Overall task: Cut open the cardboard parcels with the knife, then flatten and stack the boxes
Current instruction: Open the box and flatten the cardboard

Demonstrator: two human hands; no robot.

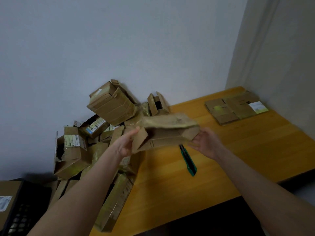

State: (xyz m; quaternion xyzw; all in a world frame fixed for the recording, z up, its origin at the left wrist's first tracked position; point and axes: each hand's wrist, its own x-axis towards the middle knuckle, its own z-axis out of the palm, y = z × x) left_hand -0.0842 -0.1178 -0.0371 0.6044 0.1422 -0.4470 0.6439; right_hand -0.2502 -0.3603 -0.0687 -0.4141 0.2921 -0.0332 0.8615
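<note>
Left of the green utility knife [188, 160] lying on the yellow wooden surface [255, 150], a heap of brown taped cardboard parcels [95, 133] waits. Above the knife, the left hand [127, 144] and right hand [207, 143] grip a crumpled brown cardboard box [167, 132] aloft, fingers [135, 131] curled round its ends. If it springs back unflattened, the flat cardboard stack [235, 109] right of the knife may topple.
</note>
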